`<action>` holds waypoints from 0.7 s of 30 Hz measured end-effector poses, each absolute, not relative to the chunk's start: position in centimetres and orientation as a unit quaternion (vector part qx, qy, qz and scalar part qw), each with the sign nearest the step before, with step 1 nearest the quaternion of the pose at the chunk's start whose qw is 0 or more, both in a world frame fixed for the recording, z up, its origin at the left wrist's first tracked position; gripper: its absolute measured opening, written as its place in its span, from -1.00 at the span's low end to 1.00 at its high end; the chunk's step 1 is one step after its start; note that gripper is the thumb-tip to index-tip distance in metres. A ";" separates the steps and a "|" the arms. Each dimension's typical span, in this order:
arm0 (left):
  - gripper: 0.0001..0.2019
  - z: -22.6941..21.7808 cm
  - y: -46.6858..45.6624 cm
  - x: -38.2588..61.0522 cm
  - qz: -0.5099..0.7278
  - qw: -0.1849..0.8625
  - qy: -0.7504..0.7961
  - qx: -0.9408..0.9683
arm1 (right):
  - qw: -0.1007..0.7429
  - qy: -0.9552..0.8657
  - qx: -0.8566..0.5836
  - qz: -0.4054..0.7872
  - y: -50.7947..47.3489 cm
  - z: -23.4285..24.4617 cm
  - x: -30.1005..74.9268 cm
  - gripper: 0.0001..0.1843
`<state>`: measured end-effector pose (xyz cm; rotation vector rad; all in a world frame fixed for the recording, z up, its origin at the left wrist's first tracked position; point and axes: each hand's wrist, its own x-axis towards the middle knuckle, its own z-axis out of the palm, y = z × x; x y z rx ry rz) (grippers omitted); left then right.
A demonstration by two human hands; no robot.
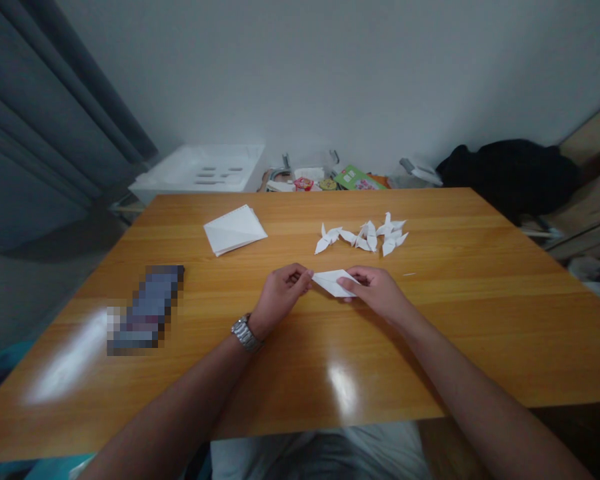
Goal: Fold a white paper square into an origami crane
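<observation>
Between my hands is a piece of folded white paper [333, 281], narrow and pointed at its left end. My left hand [286, 292] pinches that left tip between thumb and fingers; a metal watch [247, 333] is on the wrist. The wider right end is in my right hand [377, 291], thumb on top and fingers beneath. Beyond the hands lie several folded white paper cranes [365, 236] in a loose row. To the back left rests a stack of white paper sheets [236, 231].
The wooden table [290, 373] bears a blurred-out phone-like object [153, 307] at left. A thin white paper strip [409, 274] lies right of my hands. Behind the table's far edge are a white tray [200, 167], a green packet [356, 178] and a black cloth-like heap [510, 175].
</observation>
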<state>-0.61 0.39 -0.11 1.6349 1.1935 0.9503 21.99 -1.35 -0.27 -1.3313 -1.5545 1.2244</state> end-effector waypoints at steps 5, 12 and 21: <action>-0.61 -0.2 0.5 -0.6 0.381 0.426 0.489 0.659 | 0.387 -0.560 -0.512 0.524 -1.4 -0.3 21.7 -0.57; -0.63 -0.2 0.8 -0.6 0.385 0.415 0.498 0.657 | 0.386 -0.533 -0.492 0.570 -1.5 -0.7 21.8 -0.54; -0.71 0.1 0.1 -0.7 0.367 0.284 0.451 0.763 | 0.372 -0.619 -0.512 0.466 -1.4 -0.6 21.8 -0.67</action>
